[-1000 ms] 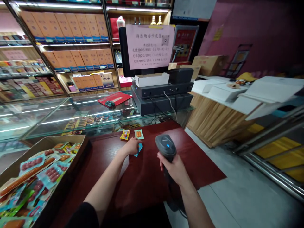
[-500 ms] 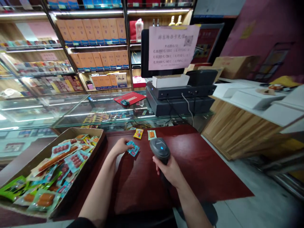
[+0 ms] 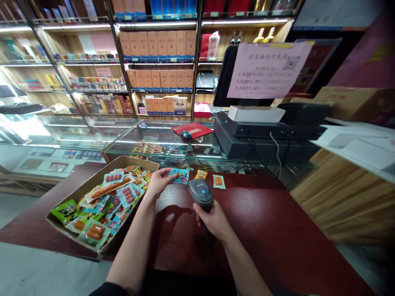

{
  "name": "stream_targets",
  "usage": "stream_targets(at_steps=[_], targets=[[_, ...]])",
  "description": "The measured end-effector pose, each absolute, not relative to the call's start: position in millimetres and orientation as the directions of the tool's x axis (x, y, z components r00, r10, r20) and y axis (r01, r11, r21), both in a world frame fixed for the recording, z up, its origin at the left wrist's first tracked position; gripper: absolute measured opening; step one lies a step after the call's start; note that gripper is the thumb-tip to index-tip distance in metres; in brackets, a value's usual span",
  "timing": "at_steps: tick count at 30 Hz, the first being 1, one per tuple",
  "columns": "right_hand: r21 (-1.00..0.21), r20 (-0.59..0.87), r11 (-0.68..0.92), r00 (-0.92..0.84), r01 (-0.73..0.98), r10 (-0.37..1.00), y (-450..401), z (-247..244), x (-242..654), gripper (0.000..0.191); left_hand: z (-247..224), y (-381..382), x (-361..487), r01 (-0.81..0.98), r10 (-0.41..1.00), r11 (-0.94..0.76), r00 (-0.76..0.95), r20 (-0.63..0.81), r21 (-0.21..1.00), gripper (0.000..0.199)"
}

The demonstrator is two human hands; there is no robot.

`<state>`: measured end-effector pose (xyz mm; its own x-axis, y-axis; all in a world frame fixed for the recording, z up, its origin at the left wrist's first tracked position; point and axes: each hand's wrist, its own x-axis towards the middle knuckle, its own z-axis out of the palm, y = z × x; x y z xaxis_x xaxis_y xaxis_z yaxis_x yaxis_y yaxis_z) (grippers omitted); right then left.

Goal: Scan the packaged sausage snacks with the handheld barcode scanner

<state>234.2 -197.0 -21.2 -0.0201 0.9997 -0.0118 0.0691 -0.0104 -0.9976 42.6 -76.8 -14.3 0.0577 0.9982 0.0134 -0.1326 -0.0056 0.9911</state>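
Note:
My left hand [image 3: 159, 182] pinches a small blue snack packet [image 3: 180, 176] by its edge, just above the far end of the dark red table [image 3: 253, 222]. My right hand [image 3: 211, 220] is wrapped around the grip of a black handheld barcode scanner [image 3: 200, 194], whose head sits close to the packet without touching it. Beyond the scanner, a yellow snack packet [image 3: 200, 174] and a packet of sausages [image 3: 219, 181] lie flat on the table. To my left stands a cardboard tray [image 3: 140, 160] heaped with several vacuum-packed sausage snacks.
A glass display counter [image 3: 160, 139] runs behind the table, holding a red mat [image 3: 191, 130] with a computer mouse [image 3: 186, 134]. Stacked black equipment [image 3: 265, 139] and a monitor bearing a pink sign [image 3: 268, 70] stand behind it. Stocked shelves [image 3: 157, 53] line the back.
My left hand has lifted the blue packet off the table, closer to the scanner. The whole scene has shifted right in view, bringing more of the tray into sight.

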Motion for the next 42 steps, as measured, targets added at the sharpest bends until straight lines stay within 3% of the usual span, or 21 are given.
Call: stream_targets(at_steps=[27, 33, 42], targets=[[-1.000, 0.002, 0.002, -0.017, 0.015, 1.000, -198, -13, 230, 0.039, -3, -86, 42, -0.163, 0.997, -0.032, 0.064, 0.043, 0.986, 0.051], [-1.000, 0.009, 0.010, -0.047, 0.017, 0.999, -189, -14, 216, 0.039, 12, -91, 6, -0.088, 0.991, -0.104, -0.095, 0.096, 0.991, 0.053], [-0.997, 0.017, 0.033, -0.244, 0.065, 0.970, -173, 2, 159, 0.041, 40, -118, -101, -0.065, 0.918, -0.189, -0.365, 0.153, 0.980, 0.059]])
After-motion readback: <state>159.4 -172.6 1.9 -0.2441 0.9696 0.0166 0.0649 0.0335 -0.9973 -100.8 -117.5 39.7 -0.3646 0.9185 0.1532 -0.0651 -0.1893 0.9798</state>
